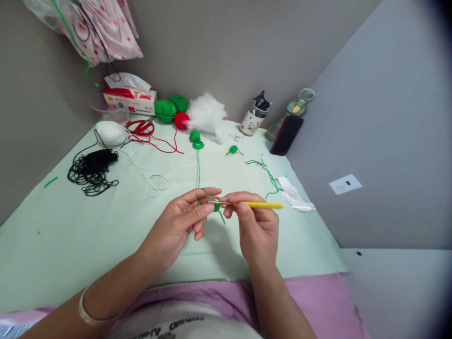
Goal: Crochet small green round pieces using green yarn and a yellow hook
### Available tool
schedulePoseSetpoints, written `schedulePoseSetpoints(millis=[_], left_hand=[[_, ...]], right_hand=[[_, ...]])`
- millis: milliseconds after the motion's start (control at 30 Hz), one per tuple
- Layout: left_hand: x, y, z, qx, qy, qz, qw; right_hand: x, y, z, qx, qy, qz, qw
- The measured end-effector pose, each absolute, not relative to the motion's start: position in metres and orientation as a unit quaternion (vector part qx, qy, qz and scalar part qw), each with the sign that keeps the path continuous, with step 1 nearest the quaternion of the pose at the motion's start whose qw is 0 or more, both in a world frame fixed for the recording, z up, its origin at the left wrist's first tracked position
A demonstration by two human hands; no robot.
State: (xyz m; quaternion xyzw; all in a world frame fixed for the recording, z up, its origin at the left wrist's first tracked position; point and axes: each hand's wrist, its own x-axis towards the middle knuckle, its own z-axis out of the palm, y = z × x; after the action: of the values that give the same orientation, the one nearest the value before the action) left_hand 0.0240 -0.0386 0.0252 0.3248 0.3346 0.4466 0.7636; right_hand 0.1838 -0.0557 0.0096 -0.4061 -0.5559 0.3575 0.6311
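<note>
My right hand point(259, 226) is closed round a crochet hook with a yellow handle point(264, 205), its metal tip pointing left. Facing it, my left hand point(183, 219) pinches a small piece of green crochet point(218, 206) between thumb and fingers. The hook's tip lies at this piece, by the left thumb; whether it passes through a stitch I cannot tell. A short green tail hangs below the piece. From the left fingers, green working yarn point(198, 167) runs up to a small green yarn bundle point(196, 140) on the table.
Black yarn point(93, 169), a white yarn ball point(110, 133) and red yarn point(140, 128) lie left. Green balls point(165, 111), a red ball point(181, 120) and white stuffing point(207, 113) sit behind. Rightward are green scraps point(270, 176), a pen cup point(252, 121) and a phone point(286, 135).
</note>
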Motion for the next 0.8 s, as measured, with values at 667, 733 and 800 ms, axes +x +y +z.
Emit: schedulePoseSetpoints(millis=[667, 733, 800], left_hand=[[0.019, -0.036, 0.018, 0.276, 0.315, 0.423, 0.804], [0.02, -0.037, 0.019, 0.294, 0.321, 0.442, 0.784], [0.023, -0.039, 0.021, 0.322, 0.322, 0.448, 0.77]], right_hand=[[0.188, -0.066, 0.008, -0.406, -0.66, 0.177, 0.608], [0.188, -0.063, 0.011, -0.385, -0.595, 0.28, 0.648], [0.186, -0.06, 0.012, -0.376, -0.588, 0.309, 0.646]])
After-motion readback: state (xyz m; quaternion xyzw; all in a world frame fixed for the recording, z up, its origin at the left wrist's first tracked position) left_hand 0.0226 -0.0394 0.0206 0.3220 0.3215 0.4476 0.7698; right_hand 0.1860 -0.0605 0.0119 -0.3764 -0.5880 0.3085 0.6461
